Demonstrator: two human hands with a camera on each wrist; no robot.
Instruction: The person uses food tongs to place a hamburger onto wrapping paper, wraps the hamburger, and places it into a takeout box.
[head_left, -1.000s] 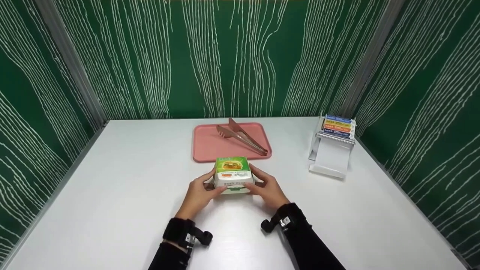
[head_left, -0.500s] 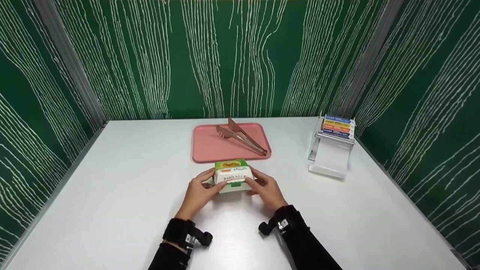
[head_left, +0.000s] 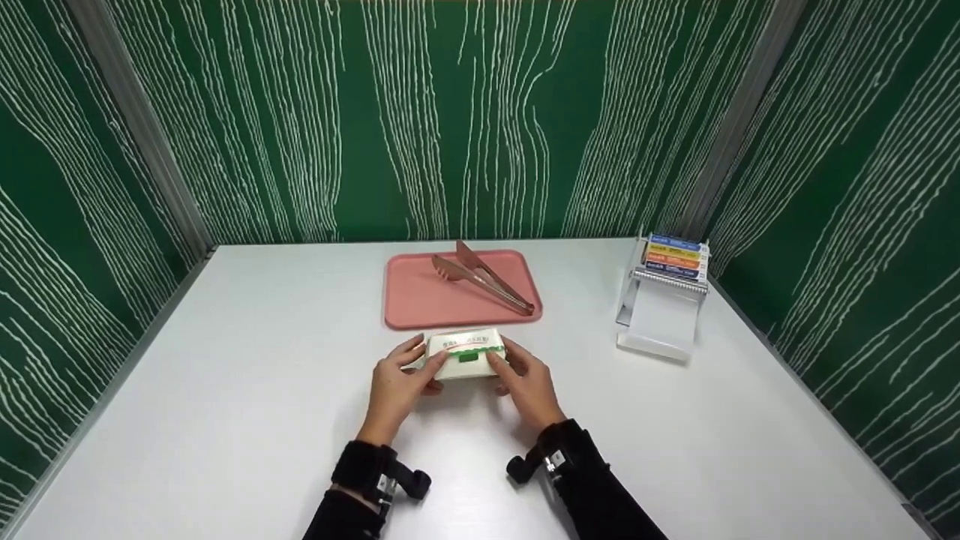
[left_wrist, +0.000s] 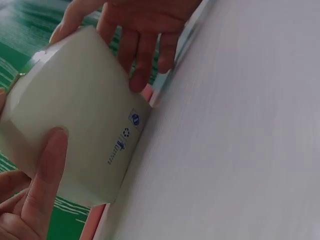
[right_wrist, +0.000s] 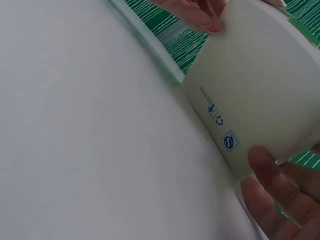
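A white and green cardboard burger box (head_left: 466, 352) is held between both hands in the middle of the head view. It is tipped back, with its front and green tab (head_left: 468, 357) turned up. My left hand (head_left: 395, 386) grips its left side and my right hand (head_left: 529, 382) its right side, thumbs on the front. Pale underside of the burger box (left_wrist: 85, 115) fills much of the left wrist view, with small blue print. The same base of the burger box (right_wrist: 250, 90) shows in the right wrist view. The box's lid is hidden.
Behind the box lies a pink tray (head_left: 412, 304) with metal tongs (head_left: 491, 285) on it. A label dispenser (head_left: 667, 289) with coloured rolls or boxes and a white strip stands at the right. Green patterned walls (head_left: 480, 120) border the white table (head_left: 225, 390).
The burger box has tipped away from me, so its green top with the burger picture has gone out of sight and its front now faces up. Both hands keep holding it.
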